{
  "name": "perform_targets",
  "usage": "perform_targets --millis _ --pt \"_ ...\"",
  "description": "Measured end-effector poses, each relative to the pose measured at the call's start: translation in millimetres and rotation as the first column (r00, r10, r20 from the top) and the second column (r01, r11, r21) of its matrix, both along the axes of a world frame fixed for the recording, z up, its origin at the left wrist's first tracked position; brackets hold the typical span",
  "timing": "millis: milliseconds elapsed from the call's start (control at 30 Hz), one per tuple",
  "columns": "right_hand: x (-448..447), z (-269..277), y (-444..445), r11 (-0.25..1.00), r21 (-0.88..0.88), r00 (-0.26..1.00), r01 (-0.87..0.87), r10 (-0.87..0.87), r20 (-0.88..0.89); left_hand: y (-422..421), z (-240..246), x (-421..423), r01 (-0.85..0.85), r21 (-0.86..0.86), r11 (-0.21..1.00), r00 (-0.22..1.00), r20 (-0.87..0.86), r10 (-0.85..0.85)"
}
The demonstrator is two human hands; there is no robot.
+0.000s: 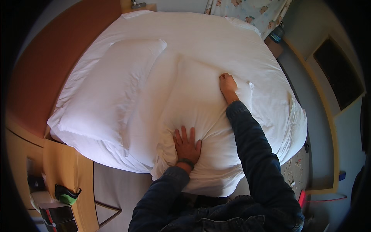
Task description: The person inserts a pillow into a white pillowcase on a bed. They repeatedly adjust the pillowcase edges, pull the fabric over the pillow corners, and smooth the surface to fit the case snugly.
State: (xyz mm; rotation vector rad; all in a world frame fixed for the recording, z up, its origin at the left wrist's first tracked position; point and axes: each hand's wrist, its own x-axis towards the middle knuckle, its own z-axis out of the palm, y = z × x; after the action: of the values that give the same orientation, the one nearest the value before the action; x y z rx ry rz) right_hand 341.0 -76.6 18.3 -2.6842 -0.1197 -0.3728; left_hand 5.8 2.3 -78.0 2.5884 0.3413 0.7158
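My left hand (187, 147) lies flat with its fingers spread on a white cloth-covered piece of bedding (200, 104), probably a pillow or folded quilt. Creases fan out around the fingers, and a dark band circles the wrist. Farther out, my right hand (227, 84) is curled at the far edge of the same piece. Whether its fingers pinch any fabric cannot be made out. Bunched cloth (165, 153) gathers just left of my left wrist, and the near end hangs over the bed's side. A white pillow (110, 87) rests to the left, apart from both hands.
Beneath everything spreads a white bed sheet (200, 34), against a reddish-brown headboard (58, 61). A wooden nightstand (84, 179) holds a black-and-green pouch (68, 195) at lower left. Beyond the bed are a patterned curtain (246, 11) and a water jug (277, 33).
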Motion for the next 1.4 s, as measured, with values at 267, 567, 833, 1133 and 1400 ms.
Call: perform_targets --millis 267,567,833,1133,1400 --pt "17.6 -18.1 1.3 0.999 -0.003 0.999 0.035 -0.035 0.019 0.6 0.9 0.5 -0.008 -0.007 1.0 1.0 -0.028 0.008" --pt "19.2 -33.3 -13.7 0.938 0.334 0.981 0.095 -0.145 0.127 0.9 3.0 0.6 -0.001 -0.008 1.0 1.0 -0.001 0.001" --pt "8.5 -33.5 -12.1 0.969 0.244 0.995 -0.024 0.0 0.097 1.6 -0.9 1.2 0.005 0.007 1.0 1.0 -0.016 -0.005" --pt "4.7 -37.9 -11.5 0.949 0.309 0.976 -0.065 -0.004 0.219 2.1 -1.0 0.9 0.011 0.003 1.0 1.0 -0.002 -0.011" --pt "7.0 -40.3 -12.7 0.968 0.239 0.974 -0.071 0.016 0.225 2.0 -0.6 0.7 0.007 0.008 1.0 1.0 0.0 -0.007"
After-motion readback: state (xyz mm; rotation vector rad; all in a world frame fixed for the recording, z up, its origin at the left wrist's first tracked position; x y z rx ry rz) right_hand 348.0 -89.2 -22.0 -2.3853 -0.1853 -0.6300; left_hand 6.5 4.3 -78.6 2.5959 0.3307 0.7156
